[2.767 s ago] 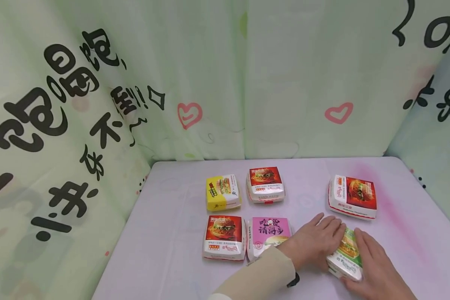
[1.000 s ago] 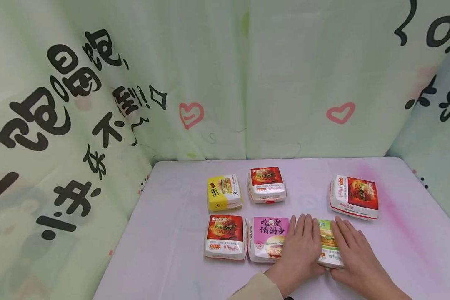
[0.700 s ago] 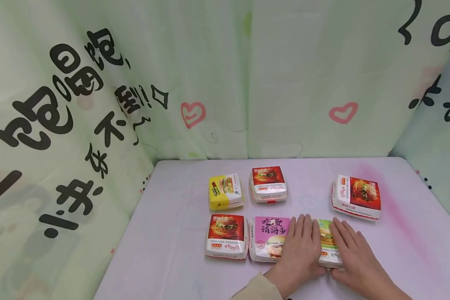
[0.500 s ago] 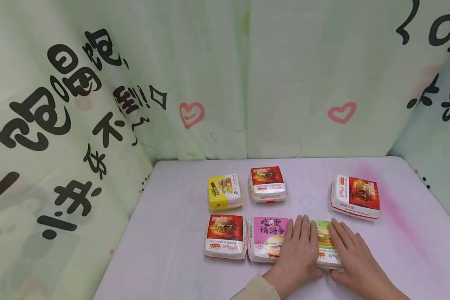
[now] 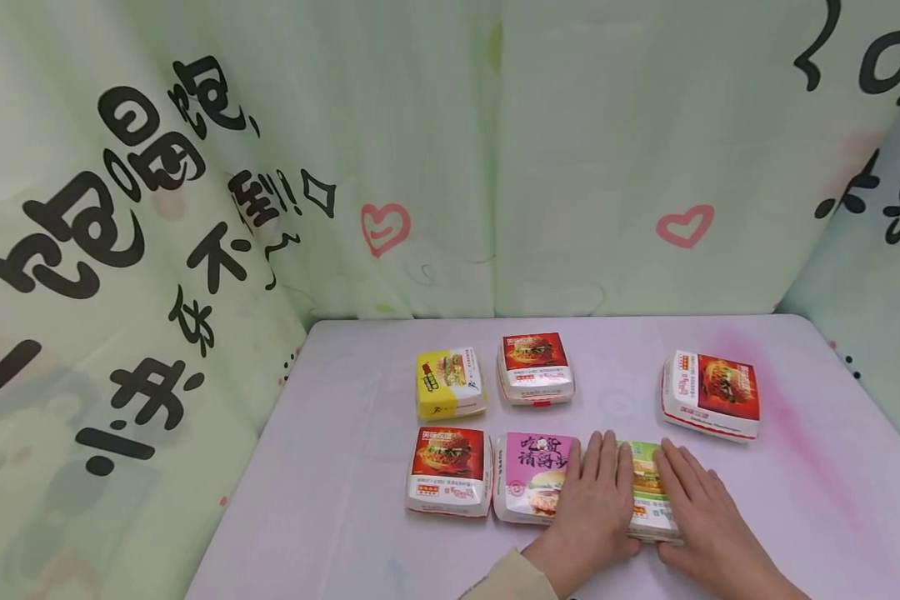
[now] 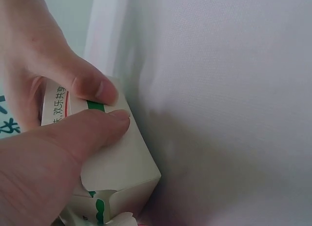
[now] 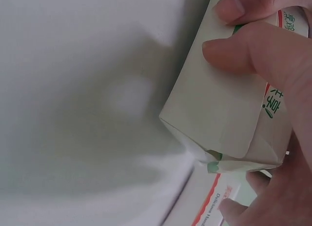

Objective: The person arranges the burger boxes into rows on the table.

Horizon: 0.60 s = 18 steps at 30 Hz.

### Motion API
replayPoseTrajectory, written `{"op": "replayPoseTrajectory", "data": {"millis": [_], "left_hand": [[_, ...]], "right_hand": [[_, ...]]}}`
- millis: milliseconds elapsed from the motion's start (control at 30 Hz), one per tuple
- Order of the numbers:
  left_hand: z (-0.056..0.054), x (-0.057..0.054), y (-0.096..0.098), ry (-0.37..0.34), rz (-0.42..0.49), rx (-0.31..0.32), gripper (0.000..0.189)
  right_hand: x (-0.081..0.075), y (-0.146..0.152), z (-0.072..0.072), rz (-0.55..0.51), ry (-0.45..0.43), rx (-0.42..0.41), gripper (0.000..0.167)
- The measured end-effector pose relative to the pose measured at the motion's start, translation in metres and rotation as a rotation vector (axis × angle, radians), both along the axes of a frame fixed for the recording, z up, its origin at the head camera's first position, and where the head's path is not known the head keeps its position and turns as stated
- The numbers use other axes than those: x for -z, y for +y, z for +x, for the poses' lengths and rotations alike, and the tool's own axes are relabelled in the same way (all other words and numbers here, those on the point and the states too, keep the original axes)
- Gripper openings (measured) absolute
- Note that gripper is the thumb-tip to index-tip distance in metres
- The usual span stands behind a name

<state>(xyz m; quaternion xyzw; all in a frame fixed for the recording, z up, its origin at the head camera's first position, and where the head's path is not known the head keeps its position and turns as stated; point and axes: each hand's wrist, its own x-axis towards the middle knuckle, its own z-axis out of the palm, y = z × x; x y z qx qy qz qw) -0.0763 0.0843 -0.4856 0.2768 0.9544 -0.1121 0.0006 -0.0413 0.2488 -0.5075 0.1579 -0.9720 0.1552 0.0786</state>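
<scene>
A green-and-white burger box (image 5: 651,492) lies on the table between both hands, at the right end of the front row. My left hand (image 5: 592,508) grips its left side, fingers pointing away and covering the right part of the pink burger box (image 5: 528,475). On the opposite side my right hand (image 5: 712,521) holds the box with extended fingers. Both wrist views show the thumbs side by side on the near face of the green burger box (image 6: 122,162), fingers round its sides. A red-and-white burger box (image 5: 447,472) stands left of the pink one, close against it.
Behind the front row sit a yellow burger box (image 5: 450,383) and a red-and-white burger box (image 5: 536,369). Another red-and-white burger box (image 5: 711,395), slightly turned, lies at the back right. A printed curtain (image 5: 555,167) hangs behind the pale table (image 5: 307,500).
The green burger box, held in both hands, has moved left and turned from slanted to nearly straight beside the pink box. Lately it, the pink box and the front red box shifted slightly left.
</scene>
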Motion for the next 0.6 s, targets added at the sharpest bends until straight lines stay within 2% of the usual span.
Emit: {"op": "replayPoseTrajectory", "data": {"millis": [200, 433, 600], "left_hand": [[0.0006, -0.0003, -0.0024, -0.015, 0.014, -0.005, 0.115], [0.0023, 0.0024, -0.0045, 0.012, 0.034, 0.006, 0.119], [0.0023, 0.0033, -0.0053, 0.013, 0.040, 0.011, 0.120]], "right_hand": [[-0.0021, -0.0039, 0.0020, 0.000, -0.056, 0.016, 0.114], [-0.0039, -0.0059, 0.0035, -0.003, -0.114, 0.026, 0.113], [-0.0022, -0.0057, 0.0043, 0.011, -0.080, 0.018, 0.115]]}}
